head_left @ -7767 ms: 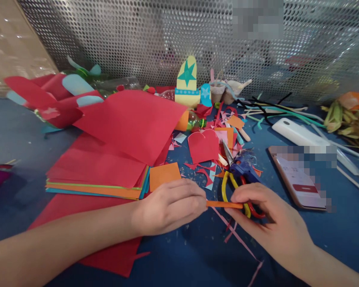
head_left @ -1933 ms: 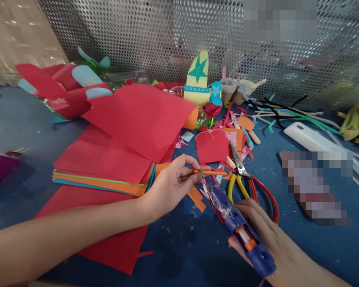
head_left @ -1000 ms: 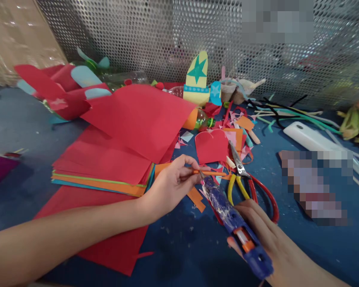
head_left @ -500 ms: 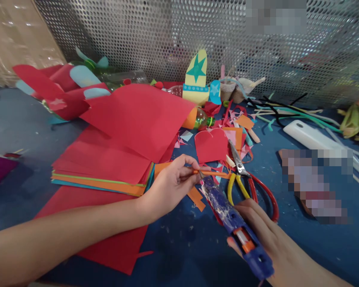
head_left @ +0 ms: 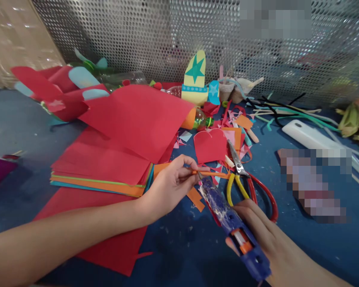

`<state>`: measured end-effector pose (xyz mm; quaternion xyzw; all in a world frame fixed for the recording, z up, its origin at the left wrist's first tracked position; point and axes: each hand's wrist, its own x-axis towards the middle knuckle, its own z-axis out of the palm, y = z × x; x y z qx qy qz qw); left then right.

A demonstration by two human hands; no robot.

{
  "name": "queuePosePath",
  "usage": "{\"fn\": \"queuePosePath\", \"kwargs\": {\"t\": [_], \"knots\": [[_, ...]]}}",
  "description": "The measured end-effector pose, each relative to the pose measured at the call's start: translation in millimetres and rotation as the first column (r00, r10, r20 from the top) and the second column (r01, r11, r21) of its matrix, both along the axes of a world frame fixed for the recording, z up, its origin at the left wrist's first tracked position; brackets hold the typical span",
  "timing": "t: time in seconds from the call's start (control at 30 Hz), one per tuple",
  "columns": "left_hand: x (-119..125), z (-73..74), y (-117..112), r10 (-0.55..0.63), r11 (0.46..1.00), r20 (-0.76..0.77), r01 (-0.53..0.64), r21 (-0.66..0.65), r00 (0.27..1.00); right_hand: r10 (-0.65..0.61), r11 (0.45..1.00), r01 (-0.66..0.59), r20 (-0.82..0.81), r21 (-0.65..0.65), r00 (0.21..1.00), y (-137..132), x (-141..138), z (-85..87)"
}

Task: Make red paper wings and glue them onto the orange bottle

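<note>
Between the thumb and fingers of my left hand [head_left: 170, 185] is a thin orange paper strip [head_left: 217, 174], held edge-on and reaching out to the right. My right hand [head_left: 257, 227] is wrapped round a blue hot glue gun [head_left: 219, 207] with dried glue strands on its body. The nozzle meets the strip close to my left fingertips; whether fresh glue is on it I cannot tell. Just beyond my right hand lie red-and-yellow-handled scissors [head_left: 241, 169], their blades pointing away. A red scalloped paper piece [head_left: 211, 145] rests behind the strip.
Stacked coloured sheets [head_left: 107, 159] lie left of my hands. Behind stand a red paper-covered rocket [head_left: 60, 93] and a yellow paper rocket [head_left: 196, 77] against a perforated metal panel [head_left: 122, 36]. Paper scraps, pipe cleaners [head_left: 287, 109] and a white tool [head_left: 311, 137] lie to the right.
The whole view has shifted very slightly. Both hands keep their hold, and the glue gun's nozzle stays at the orange strip.
</note>
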<state>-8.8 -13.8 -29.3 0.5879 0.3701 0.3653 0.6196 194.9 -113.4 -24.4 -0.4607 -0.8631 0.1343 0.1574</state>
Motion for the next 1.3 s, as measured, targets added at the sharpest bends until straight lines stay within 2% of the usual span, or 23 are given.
{"fn": "queuePosePath", "kwargs": {"t": [0.17,0.43,0.7,0.87,0.97,1.13,1.3], "knots": [[-0.5,-1.0,0.4,0.021,1.0,-0.007,-0.021,0.02,1.0,0.003,0.997,-0.007,0.05,0.077,0.999,1.3,-1.6,2.6],[-3.1,-4.4,0.0,0.052,0.997,-0.053,-0.049,0.056,0.997,0.002,0.997,-0.007,0.055,0.083,0.998,4.3,-2.1,5.6],[-3.4,0.4,1.0,0.071,0.994,-0.092,-0.063,0.085,0.993,-0.025,0.998,0.022,-0.047,-0.066,0.999,1.7,0.6,3.7],[-5.5,-0.8,1.0,0.067,0.994,-0.105,-0.056,0.099,0.992,-0.032,0.999,0.032,-0.002,0.02,0.999,4.1,0.0,4.0],[-5.3,0.6,1.2,0.051,0.995,-0.083,-0.043,0.095,0.995,-0.061,0.998,0.061,-0.029,0.001,0.998,4.7,0.4,3.6],[-4.9,0.3,1.6,0.04,0.995,-0.051,-0.035,0.094,0.998,-0.039,0.999,0.038,-0.035,-0.023,0.999,3.0,2.2,2.6],[-7.1,-3.2,1.2,0.061,0.996,-0.05,-0.058,0.066,0.997,-0.028,0.996,0.023,0.054,0.091,0.998,0.8,3.9,1.0]]}}
